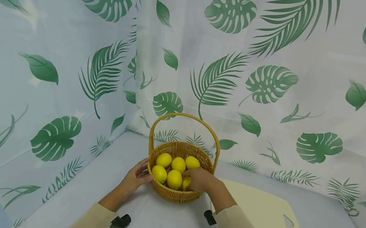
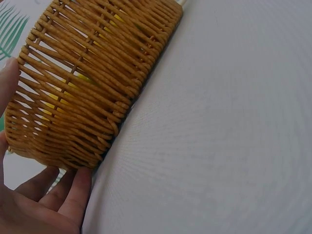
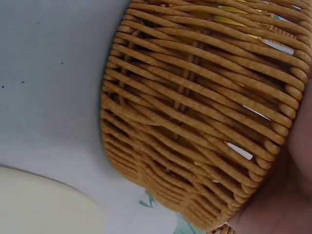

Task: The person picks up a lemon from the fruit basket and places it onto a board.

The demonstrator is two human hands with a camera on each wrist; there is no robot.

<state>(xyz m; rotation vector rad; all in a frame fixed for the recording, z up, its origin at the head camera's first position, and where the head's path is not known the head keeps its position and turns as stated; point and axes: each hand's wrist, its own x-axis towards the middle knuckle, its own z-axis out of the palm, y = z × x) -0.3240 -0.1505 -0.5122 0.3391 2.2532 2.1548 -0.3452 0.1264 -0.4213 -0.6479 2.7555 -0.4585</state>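
Observation:
A round wicker basket (image 1: 175,195) with a tall arched handle stands on the table and holds several yellow lemons (image 1: 174,179). At its left side my left hand (image 1: 136,176) holds the basket; the left wrist view shows the thumb by the rim and fingertips against the woven wall (image 2: 92,87). My right hand (image 1: 198,179) reaches over the right rim into the basket. Its fingers curl down over a lemon (image 1: 186,183), which they partly cover. In the right wrist view the basket wall (image 3: 195,107) hides the fingertips.
A cream cutting board (image 1: 260,213) with a cut-out grip lies right of the basket, partly under the right sleeve. White curtains with green leaf prints (image 1: 219,80) rise behind and left of the table. Black wrist devices (image 1: 122,220) sit by both sleeves.

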